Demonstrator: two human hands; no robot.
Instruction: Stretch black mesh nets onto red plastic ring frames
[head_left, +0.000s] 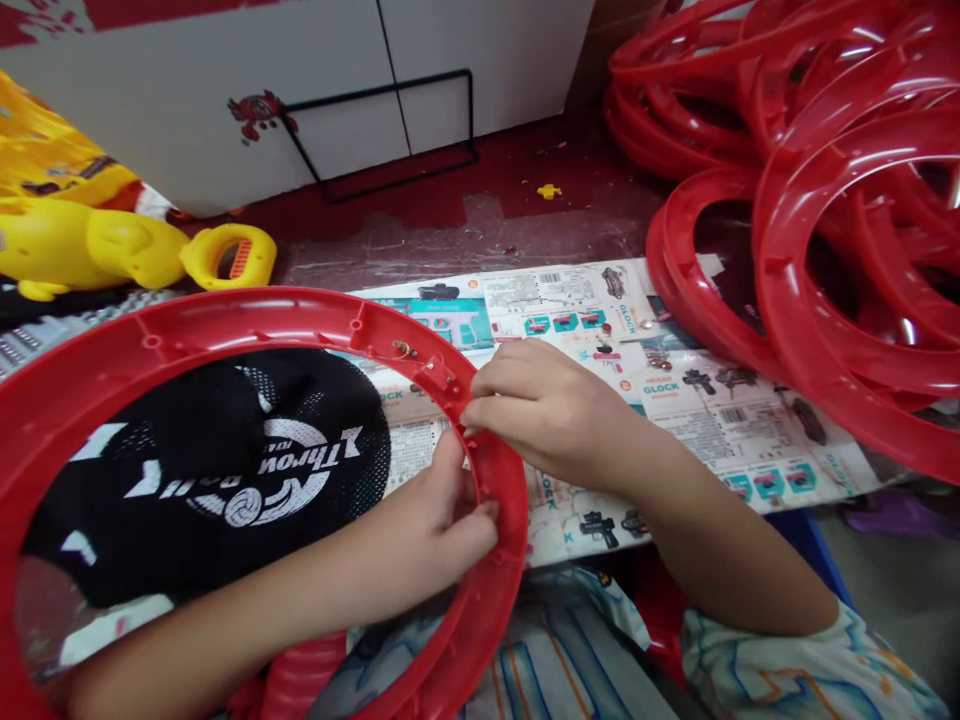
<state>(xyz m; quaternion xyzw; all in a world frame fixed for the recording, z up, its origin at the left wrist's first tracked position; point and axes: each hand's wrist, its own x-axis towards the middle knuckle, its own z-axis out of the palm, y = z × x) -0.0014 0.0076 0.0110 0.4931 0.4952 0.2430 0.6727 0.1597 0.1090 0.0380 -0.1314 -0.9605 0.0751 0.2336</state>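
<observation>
A large red plastic ring (225, 320) lies in front of me, over a black mesh cloth (217, 460) printed with white letters. My left hand (442, 520) reaches through the ring and grips its right inner rim, thumb on the inside. My right hand (540, 400) sits on the same stretch of rim from outside, its fingers curled and pinched at a small point on the edge. What the fingertips hold there is hidden. A small metal screw or clip (405, 349) shows on the rim just above the hands.
A flattened printed toy-gun box (705, 400) covers the surface under my right hand. A pile of several red rings (825, 200) fills the right side. Yellow plastic toy parts (112, 250) lie at the left. White panels (225, 80) stand behind.
</observation>
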